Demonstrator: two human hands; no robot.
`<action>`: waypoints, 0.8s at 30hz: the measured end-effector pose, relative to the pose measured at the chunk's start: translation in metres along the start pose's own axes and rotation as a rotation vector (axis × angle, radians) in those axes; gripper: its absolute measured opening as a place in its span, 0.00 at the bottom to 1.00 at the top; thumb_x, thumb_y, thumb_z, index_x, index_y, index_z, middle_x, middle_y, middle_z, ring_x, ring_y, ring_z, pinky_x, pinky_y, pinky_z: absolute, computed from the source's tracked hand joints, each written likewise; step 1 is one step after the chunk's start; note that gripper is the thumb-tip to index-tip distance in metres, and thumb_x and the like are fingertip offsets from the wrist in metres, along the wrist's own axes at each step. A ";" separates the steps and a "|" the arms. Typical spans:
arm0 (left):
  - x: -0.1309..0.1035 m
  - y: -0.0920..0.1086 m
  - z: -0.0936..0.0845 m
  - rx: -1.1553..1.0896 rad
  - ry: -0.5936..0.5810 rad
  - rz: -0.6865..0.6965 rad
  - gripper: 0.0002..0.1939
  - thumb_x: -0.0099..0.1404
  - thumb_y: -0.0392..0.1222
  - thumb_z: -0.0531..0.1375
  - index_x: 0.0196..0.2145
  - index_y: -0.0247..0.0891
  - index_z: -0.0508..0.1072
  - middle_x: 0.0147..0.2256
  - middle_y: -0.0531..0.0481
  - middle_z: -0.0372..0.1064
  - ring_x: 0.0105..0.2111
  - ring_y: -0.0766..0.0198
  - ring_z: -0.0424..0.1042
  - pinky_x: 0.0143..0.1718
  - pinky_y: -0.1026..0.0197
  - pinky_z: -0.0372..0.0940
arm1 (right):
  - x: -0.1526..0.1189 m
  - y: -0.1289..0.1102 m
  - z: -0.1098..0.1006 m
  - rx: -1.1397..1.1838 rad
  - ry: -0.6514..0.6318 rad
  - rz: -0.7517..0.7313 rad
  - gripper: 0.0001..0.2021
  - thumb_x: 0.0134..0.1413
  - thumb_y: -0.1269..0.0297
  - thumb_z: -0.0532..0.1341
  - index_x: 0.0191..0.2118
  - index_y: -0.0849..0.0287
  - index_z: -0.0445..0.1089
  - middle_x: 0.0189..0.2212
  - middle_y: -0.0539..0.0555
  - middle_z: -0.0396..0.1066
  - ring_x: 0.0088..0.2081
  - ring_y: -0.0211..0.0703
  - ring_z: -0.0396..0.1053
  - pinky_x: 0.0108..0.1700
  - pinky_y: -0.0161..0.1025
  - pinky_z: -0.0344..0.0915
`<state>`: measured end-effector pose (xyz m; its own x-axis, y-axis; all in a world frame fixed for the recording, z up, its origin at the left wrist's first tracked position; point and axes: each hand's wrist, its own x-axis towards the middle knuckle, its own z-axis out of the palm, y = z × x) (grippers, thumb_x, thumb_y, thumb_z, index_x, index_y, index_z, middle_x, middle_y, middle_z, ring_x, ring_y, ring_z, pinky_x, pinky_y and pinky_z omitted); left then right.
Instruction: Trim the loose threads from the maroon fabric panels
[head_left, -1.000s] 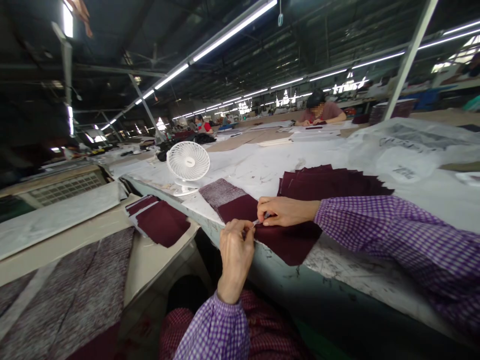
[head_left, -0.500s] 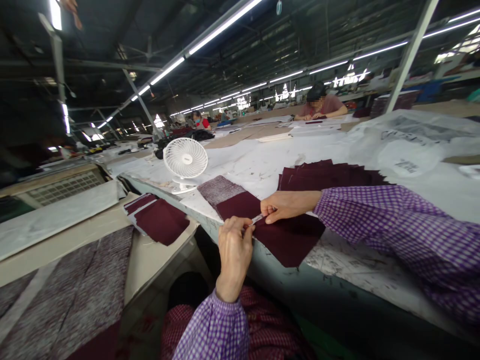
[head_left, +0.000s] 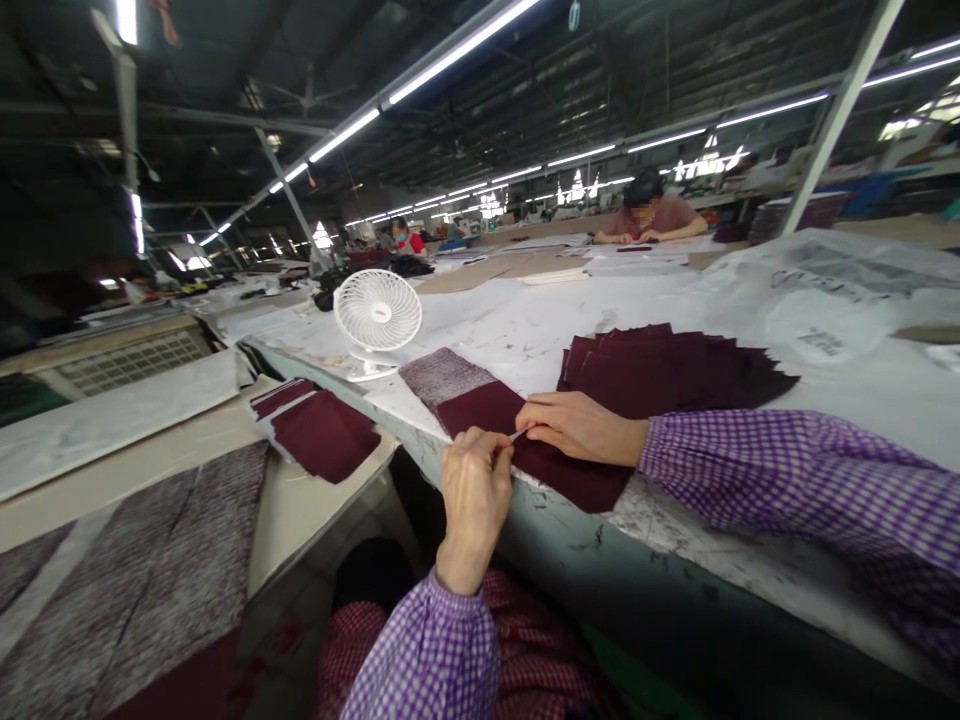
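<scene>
- Fingers of the left hand [head_left: 474, 492] are closed now, thumb and forefinger pinching one end of a thin pale strip [head_left: 517, 436].
- And the right hand [head_left: 579, 426], just beside it, has the other end gripped, knuckles bent.
- Under both hands lies the maroon cloth [head_left: 576, 481], flat along the table's near edge, with a speckled patch [head_left: 448, 376] at its far left end.
- To the right, just beyond the right hand, a fanned stack of maroon pieces [head_left: 675, 368] on the white table [head_left: 487, 312].
- Farther right, a clear plastic bag [head_left: 829, 300] sprawls across the top, crumpled, printed; what it holds, I can't tell.
- Over on the left, a grid-sided crate [head_left: 135, 362], its contents hidden.
- Nearer, another maroon stack [head_left: 328, 436] on the side table [head_left: 296, 512], and a white fan [head_left: 381, 312] standing beyond.
</scene>
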<state>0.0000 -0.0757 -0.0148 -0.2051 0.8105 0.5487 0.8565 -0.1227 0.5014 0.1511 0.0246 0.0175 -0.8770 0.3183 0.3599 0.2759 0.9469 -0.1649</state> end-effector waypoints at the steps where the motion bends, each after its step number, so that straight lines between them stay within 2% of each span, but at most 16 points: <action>1: -0.001 -0.001 0.000 -0.003 0.008 0.005 0.06 0.59 0.34 0.57 0.30 0.39 0.75 0.28 0.50 0.69 0.31 0.62 0.66 0.34 0.60 0.57 | -0.001 0.001 0.001 -0.002 0.010 -0.016 0.08 0.59 0.70 0.52 0.40 0.60 0.68 0.38 0.55 0.68 0.38 0.40 0.66 0.42 0.38 0.62; 6: -0.004 -0.001 0.001 0.038 0.041 0.028 0.06 0.60 0.34 0.57 0.31 0.39 0.75 0.29 0.50 0.70 0.31 0.61 0.67 0.37 0.58 0.57 | -0.004 0.004 0.005 -0.025 0.052 -0.075 0.10 0.61 0.69 0.51 0.42 0.60 0.69 0.38 0.55 0.68 0.39 0.39 0.65 0.45 0.38 0.62; 12: -0.002 0.004 -0.003 0.187 0.009 0.110 0.08 0.61 0.33 0.56 0.31 0.40 0.75 0.30 0.50 0.70 0.33 0.60 0.67 0.38 0.56 0.54 | -0.003 0.003 0.004 -0.078 0.034 -0.100 0.13 0.62 0.69 0.49 0.40 0.61 0.71 0.37 0.55 0.69 0.37 0.39 0.66 0.42 0.37 0.63; 14: -0.001 0.004 -0.004 0.174 0.001 0.090 0.08 0.60 0.33 0.56 0.31 0.40 0.75 0.30 0.51 0.70 0.33 0.61 0.67 0.38 0.57 0.55 | -0.003 0.002 0.003 -0.104 0.029 -0.107 0.13 0.62 0.69 0.49 0.41 0.61 0.70 0.37 0.55 0.69 0.36 0.39 0.66 0.41 0.37 0.63; 17: 0.002 0.004 -0.003 0.083 -0.017 -0.012 0.06 0.59 0.34 0.58 0.29 0.40 0.75 0.29 0.52 0.70 0.30 0.63 0.67 0.35 0.59 0.56 | -0.004 0.002 0.003 -0.098 0.034 -0.118 0.13 0.62 0.70 0.48 0.42 0.60 0.70 0.37 0.55 0.69 0.37 0.39 0.66 0.41 0.38 0.63; 19: 0.003 0.003 -0.002 0.055 -0.015 -0.034 0.06 0.59 0.33 0.58 0.29 0.40 0.75 0.28 0.53 0.70 0.29 0.64 0.67 0.33 0.60 0.56 | -0.003 0.003 0.003 -0.062 0.059 -0.118 0.13 0.62 0.69 0.49 0.43 0.60 0.70 0.41 0.55 0.69 0.40 0.39 0.66 0.44 0.38 0.63; 22: 0.000 0.002 -0.006 0.093 0.089 0.078 0.08 0.61 0.33 0.56 0.31 0.40 0.75 0.29 0.51 0.70 0.32 0.63 0.68 0.37 0.59 0.56 | 0.002 0.004 -0.003 -0.032 0.034 -0.163 0.12 0.60 0.68 0.52 0.46 0.59 0.69 0.48 0.56 0.67 0.46 0.41 0.64 0.50 0.41 0.61; 24: -0.003 0.001 -0.013 0.106 0.174 0.172 0.09 0.63 0.35 0.55 0.32 0.40 0.75 0.30 0.49 0.71 0.34 0.61 0.67 0.40 0.57 0.56 | 0.007 0.002 -0.010 -0.007 -0.034 -0.194 0.11 0.59 0.66 0.54 0.45 0.60 0.69 0.45 0.56 0.69 0.45 0.44 0.63 0.50 0.44 0.59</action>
<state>-0.0049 -0.0853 -0.0074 -0.1226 0.6711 0.7312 0.9286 -0.1823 0.3231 0.1495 0.0287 0.0285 -0.9269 0.1279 0.3530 0.1027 0.9907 -0.0893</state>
